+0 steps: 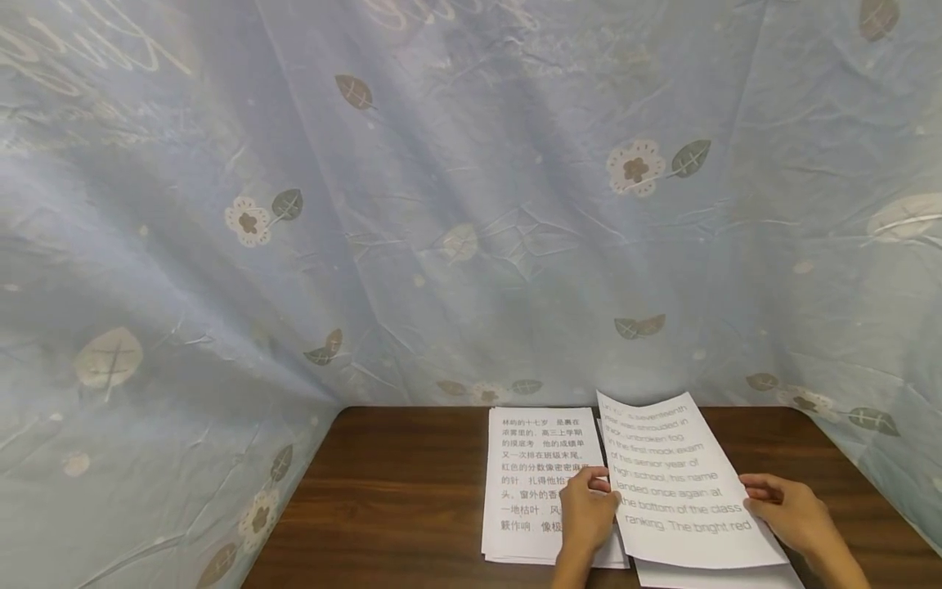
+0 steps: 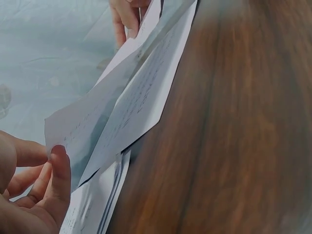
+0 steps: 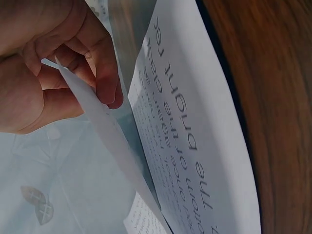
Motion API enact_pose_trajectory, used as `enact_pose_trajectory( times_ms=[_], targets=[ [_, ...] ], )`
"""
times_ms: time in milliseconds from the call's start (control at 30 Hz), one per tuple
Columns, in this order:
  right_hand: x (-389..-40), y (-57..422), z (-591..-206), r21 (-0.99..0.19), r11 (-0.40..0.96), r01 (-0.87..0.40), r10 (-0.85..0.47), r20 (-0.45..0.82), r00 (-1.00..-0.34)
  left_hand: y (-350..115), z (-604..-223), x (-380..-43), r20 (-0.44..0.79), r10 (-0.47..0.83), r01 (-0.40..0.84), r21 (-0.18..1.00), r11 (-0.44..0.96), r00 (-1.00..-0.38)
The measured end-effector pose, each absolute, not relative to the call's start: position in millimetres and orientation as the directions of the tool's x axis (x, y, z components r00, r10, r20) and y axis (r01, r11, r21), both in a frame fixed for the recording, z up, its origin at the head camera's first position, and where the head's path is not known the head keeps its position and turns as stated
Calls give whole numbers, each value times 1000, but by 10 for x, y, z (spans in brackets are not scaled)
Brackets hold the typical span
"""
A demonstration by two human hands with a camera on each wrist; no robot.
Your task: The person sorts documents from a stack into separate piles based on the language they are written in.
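A white sheet printed in English (image 1: 673, 491) is raised above the table, its far corners lifted. My left hand (image 1: 589, 509) pinches its left edge between thumb and fingers, and at the opposite edge my right hand (image 1: 796, 515) pinches it too. Beneath it lies another English-printed sheet (image 3: 195, 107), seen in the right wrist view with a gap under the raised one. To the left, a stack of sheets with Chinese text (image 1: 533, 491) lies flat, partly covered by my left hand.
The dark wooden table (image 1: 397, 483) extends left of the papers, with a strip to their right. Behind it hangs a pale blue curtain (image 1: 471, 311) with leaf and flower prints, meeting the table's back edge.
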State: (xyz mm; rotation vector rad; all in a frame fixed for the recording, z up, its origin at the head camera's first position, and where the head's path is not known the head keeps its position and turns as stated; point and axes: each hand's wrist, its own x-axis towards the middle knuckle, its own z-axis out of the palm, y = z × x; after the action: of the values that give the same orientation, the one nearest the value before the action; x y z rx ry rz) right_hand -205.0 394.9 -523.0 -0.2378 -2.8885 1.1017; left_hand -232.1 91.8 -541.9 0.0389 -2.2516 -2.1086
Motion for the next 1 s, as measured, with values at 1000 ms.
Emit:
enact_pose_trajectory(
  times_ms=[1000],
  targets=[
    [-1992, 4154, -5280, -618, 777, 119, 149, -4, -989, 1131, -5464, -2261, 28, -42, 23, 994, 107, -999]
  ],
)
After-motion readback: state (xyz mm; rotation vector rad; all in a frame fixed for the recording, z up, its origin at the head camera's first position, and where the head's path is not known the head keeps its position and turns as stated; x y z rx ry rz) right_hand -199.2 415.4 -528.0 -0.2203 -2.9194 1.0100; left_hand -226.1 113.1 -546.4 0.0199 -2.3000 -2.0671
